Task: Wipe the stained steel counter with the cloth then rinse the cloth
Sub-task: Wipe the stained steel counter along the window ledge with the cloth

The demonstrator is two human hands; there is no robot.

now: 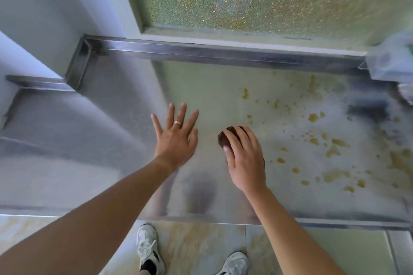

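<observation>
left hand (176, 140) flat on counter (111, 140) | cloth (225, 137) under right hand (244, 158) | stains (330, 147) right

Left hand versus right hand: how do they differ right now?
The left hand is spread flat and empty; the right hand is curled over a dark brown cloth. The left wears a ring; the right shows none. The left lies over clean steel, the right nearer the yellowish stains. Both are bare, over the steel counter.

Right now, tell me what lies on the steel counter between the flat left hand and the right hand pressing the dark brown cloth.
Head view: only bare steel counter separates left hand from right hand on dark brown cloth; the yellowish stains lie beyond the cloth.
</observation>
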